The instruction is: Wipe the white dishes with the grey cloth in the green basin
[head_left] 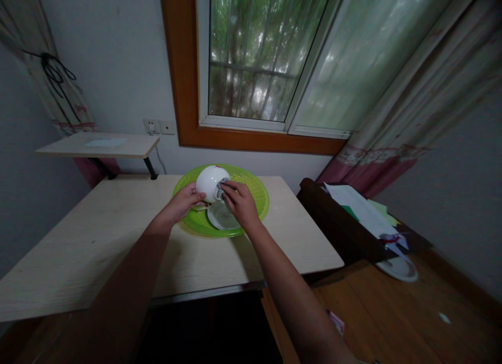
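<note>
A white bowl (210,181) is held upside down and tilted above a round green plastic basket (257,189) on the pale wooden table (98,233). My left hand (185,198) grips the bowl's rim from the left. My right hand (240,201) presses a small grey cloth (221,188) against the bowl's right side, fingers closed on it. A white plate (221,217) lies in the basket just under my right hand.
A small raised shelf (98,144) stands at the table's back left, below wall sockets (160,126). A dark wooden piece of furniture (341,223) with papers on it sits to the right. A white plate (400,267) lies at its near end. Window and curtain behind.
</note>
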Action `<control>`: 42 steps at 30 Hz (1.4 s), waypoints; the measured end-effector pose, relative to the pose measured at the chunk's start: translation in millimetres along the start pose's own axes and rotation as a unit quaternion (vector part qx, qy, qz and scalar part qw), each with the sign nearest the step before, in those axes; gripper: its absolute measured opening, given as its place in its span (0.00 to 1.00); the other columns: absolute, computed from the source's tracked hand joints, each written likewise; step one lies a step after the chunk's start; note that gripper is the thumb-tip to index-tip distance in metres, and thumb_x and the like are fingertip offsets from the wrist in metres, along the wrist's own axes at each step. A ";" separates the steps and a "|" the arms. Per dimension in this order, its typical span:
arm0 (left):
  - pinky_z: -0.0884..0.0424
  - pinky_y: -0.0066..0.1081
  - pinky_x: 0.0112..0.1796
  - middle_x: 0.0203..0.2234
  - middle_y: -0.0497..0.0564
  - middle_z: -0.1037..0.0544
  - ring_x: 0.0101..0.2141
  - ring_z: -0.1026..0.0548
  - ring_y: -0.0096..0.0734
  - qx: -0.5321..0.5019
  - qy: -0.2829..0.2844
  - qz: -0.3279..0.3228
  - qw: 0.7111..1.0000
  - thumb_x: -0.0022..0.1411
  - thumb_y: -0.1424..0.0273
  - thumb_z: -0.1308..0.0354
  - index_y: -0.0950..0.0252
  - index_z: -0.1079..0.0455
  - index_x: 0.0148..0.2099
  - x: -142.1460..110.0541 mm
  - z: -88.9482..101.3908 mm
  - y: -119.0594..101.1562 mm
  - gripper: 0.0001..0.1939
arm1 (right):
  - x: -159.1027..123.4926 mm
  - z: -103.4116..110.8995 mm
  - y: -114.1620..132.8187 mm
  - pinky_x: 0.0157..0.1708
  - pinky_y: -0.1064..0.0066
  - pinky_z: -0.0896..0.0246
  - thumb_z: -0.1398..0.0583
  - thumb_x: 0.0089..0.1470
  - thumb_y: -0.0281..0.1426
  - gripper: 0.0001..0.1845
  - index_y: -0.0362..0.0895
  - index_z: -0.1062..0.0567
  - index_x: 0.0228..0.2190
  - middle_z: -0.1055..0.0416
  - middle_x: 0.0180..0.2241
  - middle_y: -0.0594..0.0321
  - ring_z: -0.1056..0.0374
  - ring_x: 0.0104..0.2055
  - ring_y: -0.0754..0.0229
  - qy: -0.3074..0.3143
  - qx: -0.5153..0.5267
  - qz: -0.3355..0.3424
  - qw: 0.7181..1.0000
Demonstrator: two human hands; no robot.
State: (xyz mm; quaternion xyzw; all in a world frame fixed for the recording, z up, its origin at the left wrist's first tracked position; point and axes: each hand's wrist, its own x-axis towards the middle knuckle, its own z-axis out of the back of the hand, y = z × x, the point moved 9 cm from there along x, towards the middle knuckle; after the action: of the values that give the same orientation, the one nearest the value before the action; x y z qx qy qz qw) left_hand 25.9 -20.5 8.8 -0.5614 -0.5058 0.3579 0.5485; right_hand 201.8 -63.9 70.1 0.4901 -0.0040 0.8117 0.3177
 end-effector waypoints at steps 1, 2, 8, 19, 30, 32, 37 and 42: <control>0.20 0.37 0.39 0.43 0.60 0.19 0.40 0.19 0.42 0.000 -0.003 -0.002 1.000 0.51 0.63 0.31 0.69 0.31 0.55 -0.7 0.1 -1.2 0.31 | -0.1 1.4 -1.7 0.57 0.52 0.35 0.42 0.65 0.30 0.17 0.52 0.23 0.53 0.27 0.54 0.54 0.32 0.56 0.51 -0.008 -0.011 -0.007 1.000; 0.20 0.38 0.40 0.43 0.60 0.19 0.40 0.19 0.42 -0.001 -0.009 -0.004 1.000 0.51 0.63 0.31 0.69 0.31 0.56 -1.5 0.6 -2.4 0.31 | -0.3 2.2 -3.4 0.57 0.52 0.35 0.42 0.64 0.30 0.17 0.51 0.23 0.52 0.26 0.53 0.54 0.32 0.55 0.50 -0.013 -0.020 -0.016 1.000; 0.21 0.36 0.40 0.42 0.58 0.19 0.39 0.19 0.40 0.005 -0.041 -0.001 0.999 0.50 0.63 0.30 0.67 0.31 0.54 -2.7 6.4 -1.4 0.30 | -3.6 -8.3 -9.5 0.50 0.57 0.31 0.39 0.60 0.30 0.11 0.46 0.19 0.44 0.24 0.41 0.54 0.29 0.45 0.52 0.035 -0.019 -0.055 0.998; 0.20 0.39 0.40 0.42 0.60 0.19 0.39 0.19 0.43 -0.005 -0.008 0.006 1.000 0.50 0.64 0.31 0.69 0.30 0.56 0.0 0.4 0.2 0.31 | -0.6 -4.2 1.7 0.60 0.56 0.35 0.44 0.65 0.28 0.20 0.53 0.25 0.55 0.28 0.55 0.55 0.32 0.58 0.54 0.019 0.047 0.003 0.999; 0.21 0.37 0.41 0.45 0.60 0.19 0.40 0.19 0.40 -0.019 -0.021 0.002 1.000 0.52 0.64 0.30 0.68 0.32 0.57 -2.2 7.5 -0.6 0.31 | -3.0 -8.5 -7.8 0.53 0.55 0.33 0.39 0.60 0.28 0.11 0.48 0.20 0.44 0.24 0.42 0.56 0.30 0.47 0.51 0.038 0.015 -0.038 0.998; 0.21 0.36 0.40 0.44 0.60 0.19 0.39 0.19 0.39 -0.016 -0.018 0.006 1.000 0.52 0.64 0.31 0.69 0.32 0.57 -2.3 6.8 -0.6 0.32 | -3.5 -11.2 -2.1 0.52 0.58 0.33 0.39 0.61 0.28 0.10 0.48 0.21 0.43 0.25 0.42 0.57 0.30 0.47 0.53 0.056 0.047 -0.018 0.997; 0.21 0.35 0.39 0.44 0.61 0.19 0.39 0.19 0.40 -0.003 -0.002 0.013 1.000 0.52 0.64 0.31 0.68 0.30 0.56 -0.7 2.0 0.6 0.30 | -2.8 -3.9 0.6 0.55 0.57 0.34 0.38 0.60 0.30 0.11 0.49 0.25 0.45 0.32 0.49 0.54 0.33 0.54 0.52 0.022 0.053 -0.018 0.998; 0.20 0.35 0.37 0.44 0.61 0.19 0.38 0.19 0.41 -0.010 0.013 0.019 1.000 0.51 0.66 0.30 0.69 0.29 0.55 1.7 0.8 6.1 0.29 | -2.1 3.8 -8.7 0.52 0.57 0.34 0.37 0.60 0.31 0.08 0.47 0.25 0.43 0.30 0.44 0.54 0.33 0.49 0.50 -0.006 -0.012 -0.071 0.997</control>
State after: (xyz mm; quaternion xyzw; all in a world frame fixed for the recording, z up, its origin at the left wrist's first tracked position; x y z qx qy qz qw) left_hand 26.6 -18.0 3.0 -0.5805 -0.4918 0.3561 0.5426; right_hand 210.0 -59.2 67.7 0.4900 0.0193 0.7840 0.3806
